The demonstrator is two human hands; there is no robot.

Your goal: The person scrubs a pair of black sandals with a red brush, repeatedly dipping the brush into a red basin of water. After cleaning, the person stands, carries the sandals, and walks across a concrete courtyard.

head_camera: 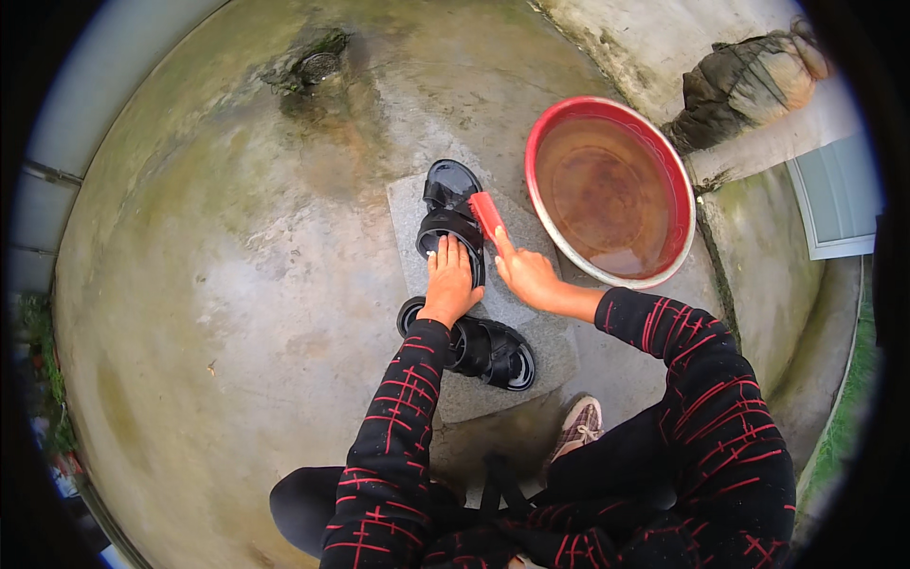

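Note:
A wet black strapped sandal [451,223] lies on a grey stone slab [407,213], its toe pointing away from me. My left hand [451,281] holds it at the heel end, fingers laid flat on the footbed and thumb at the edge. In my right hand [530,276] is a red scrubbing brush [487,215], gripped by its handle. The bristles face left and meet the right side of the sandal near its front straps. Below my left wrist lies the second black sandal [494,355], turned sideways with its toe to the right; my forearm hides part of it.
Right of the slab stands a red basin [538,181] with brownish water. Beyond it, a dark, bundled cloth-like object [746,89] is by a concrete ledge [640,35]. A mossy hole [320,64] breaks the wet concrete floor [234,284]. My shoe [581,424] is near the slab.

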